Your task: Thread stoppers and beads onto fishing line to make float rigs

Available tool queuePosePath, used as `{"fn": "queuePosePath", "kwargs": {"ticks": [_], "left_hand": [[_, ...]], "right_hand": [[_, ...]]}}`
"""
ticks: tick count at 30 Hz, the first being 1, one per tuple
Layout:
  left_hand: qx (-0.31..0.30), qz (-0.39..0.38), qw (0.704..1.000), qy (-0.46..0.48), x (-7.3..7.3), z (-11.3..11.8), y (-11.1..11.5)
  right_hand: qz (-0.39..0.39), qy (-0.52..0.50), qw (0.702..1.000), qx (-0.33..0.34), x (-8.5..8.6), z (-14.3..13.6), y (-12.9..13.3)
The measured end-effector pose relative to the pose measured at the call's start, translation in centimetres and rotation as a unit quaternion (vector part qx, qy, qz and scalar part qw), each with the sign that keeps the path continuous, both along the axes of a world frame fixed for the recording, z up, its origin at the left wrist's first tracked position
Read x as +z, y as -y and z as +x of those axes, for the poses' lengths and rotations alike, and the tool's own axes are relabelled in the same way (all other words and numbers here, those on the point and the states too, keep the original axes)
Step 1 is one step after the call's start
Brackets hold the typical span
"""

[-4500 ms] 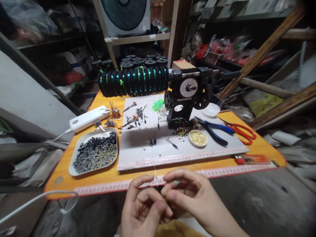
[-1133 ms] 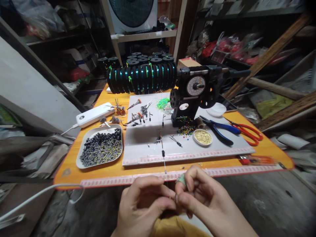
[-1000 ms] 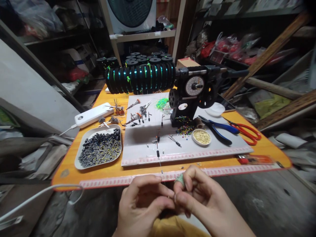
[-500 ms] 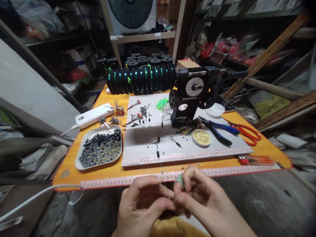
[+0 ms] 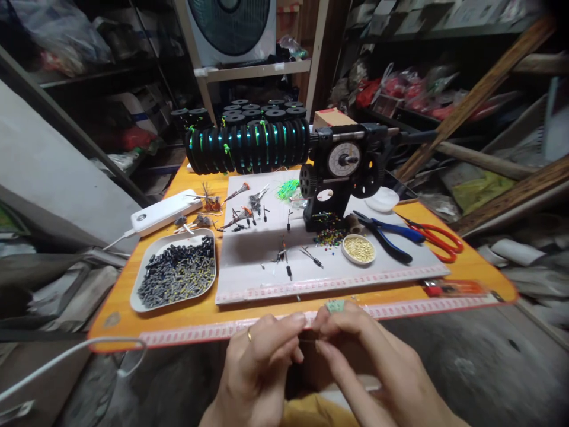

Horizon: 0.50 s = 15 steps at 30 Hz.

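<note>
Lower centre: a fine strand point(image 5: 307, 341) spans the curled left hand point(image 5: 262, 359), its hold hidden, and the right hand's point(image 5: 377, 338) near-closed pinch; probably light, slippery, bendable, best gripped near its ends.

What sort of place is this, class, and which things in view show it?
Probably a small workshop, perhaps doubling as a storeroom: there is a tray filled with many tiny parts, a pair of blue-handled pliers and crowded shelves behind.
</note>
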<state>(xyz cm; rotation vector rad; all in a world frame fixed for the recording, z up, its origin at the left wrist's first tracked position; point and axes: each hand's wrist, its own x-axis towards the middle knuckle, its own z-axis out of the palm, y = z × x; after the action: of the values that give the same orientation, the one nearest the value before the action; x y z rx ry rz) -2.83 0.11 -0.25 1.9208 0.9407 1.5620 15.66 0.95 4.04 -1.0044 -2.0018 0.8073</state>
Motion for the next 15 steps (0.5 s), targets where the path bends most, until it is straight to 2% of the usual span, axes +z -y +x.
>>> {"fn": "queuePosePath", "kwargs": {"ticks": [4,9,12,15], "left_hand": [[0.019,-0.014,0.993,0.113,-0.7,1.0,0.2],[0.031,-0.014,0.99,0.135,-0.1,1.7,0.0],[0.021,-0.018,0.993,0.111,0.2,1.9,-0.5],[-0.023,0.033,0.999,-0.013,0.5,1.9,-1.3]], "right_hand": [[0.074,0.046,0.996,-0.022,-0.6,0.2,0.6],[0.163,0.053,0.983,-0.058,-1.0,0.2,0.7],[0.133,0.035,0.987,-0.08,-0.4,0.4,0.7],[0.051,-0.008,0.994,-0.096,0.5,0.7,0.5]]}}
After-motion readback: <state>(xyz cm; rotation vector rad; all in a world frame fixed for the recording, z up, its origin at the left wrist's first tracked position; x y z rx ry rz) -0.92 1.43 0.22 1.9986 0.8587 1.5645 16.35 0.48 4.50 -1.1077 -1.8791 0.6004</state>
